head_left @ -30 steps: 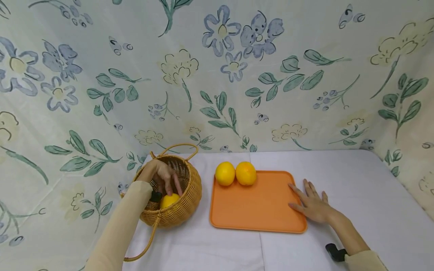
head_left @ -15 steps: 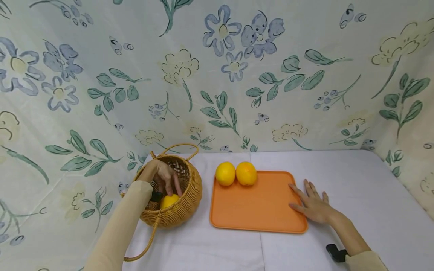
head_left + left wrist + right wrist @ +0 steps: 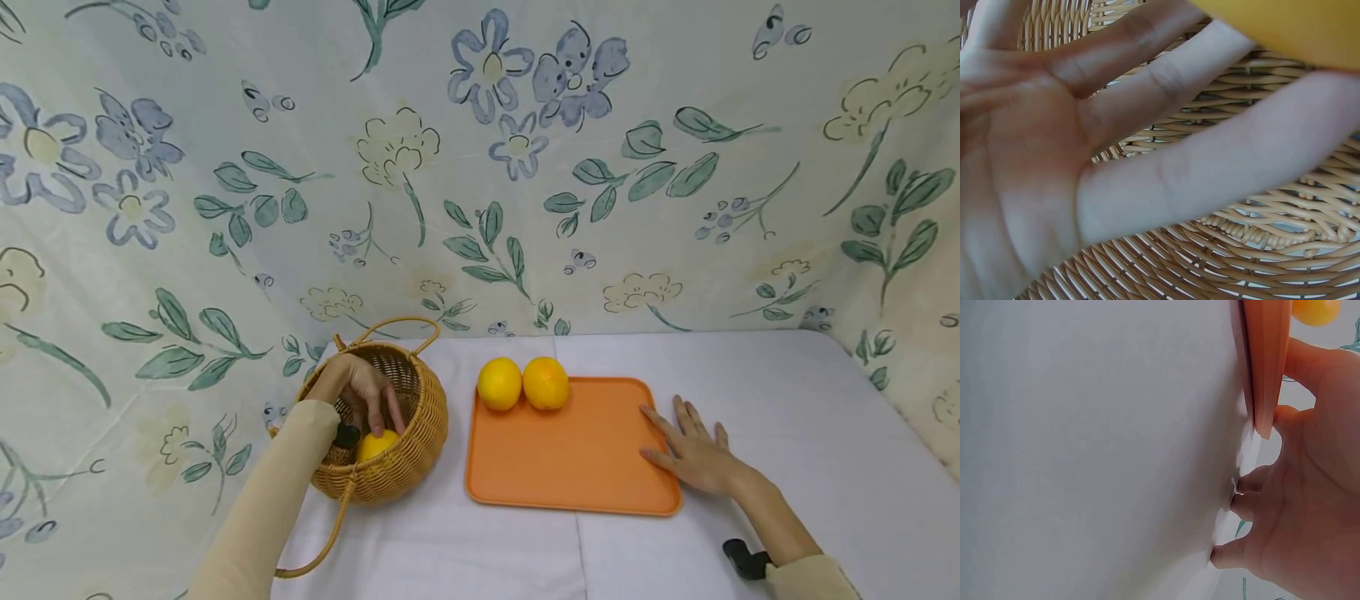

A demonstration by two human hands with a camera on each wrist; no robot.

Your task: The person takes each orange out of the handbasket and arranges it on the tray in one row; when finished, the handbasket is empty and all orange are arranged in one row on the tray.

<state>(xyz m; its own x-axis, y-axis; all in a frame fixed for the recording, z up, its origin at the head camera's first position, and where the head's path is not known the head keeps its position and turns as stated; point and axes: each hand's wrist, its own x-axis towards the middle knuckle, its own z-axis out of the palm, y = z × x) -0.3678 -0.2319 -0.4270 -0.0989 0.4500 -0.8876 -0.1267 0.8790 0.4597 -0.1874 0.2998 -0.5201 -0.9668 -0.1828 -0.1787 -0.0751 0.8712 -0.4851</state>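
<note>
1. My left hand (image 3: pixel 365 390) stays down in the basket (image 3: pixel 430 433). My fingers touch the yellow fruit (image 3: pixel 377 447); I can't tell if they grip it.
2. Almost nothing has moved, so the job seems paused.
3. A second fruit (image 3: pixel 499 384) and a third fruit (image 3: pixel 546 384) sit on the tray (image 3: pixel 555 454), far left.
4. My right hand (image 3: pixel 696 452), spread and gripping nothing, rests on the tray's right edge.

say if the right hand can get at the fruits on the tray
Probably yes, with a move left: the right hand touches the right edge of the tray, and only bare tray lies between it and the fruits at the far left corner.
</note>
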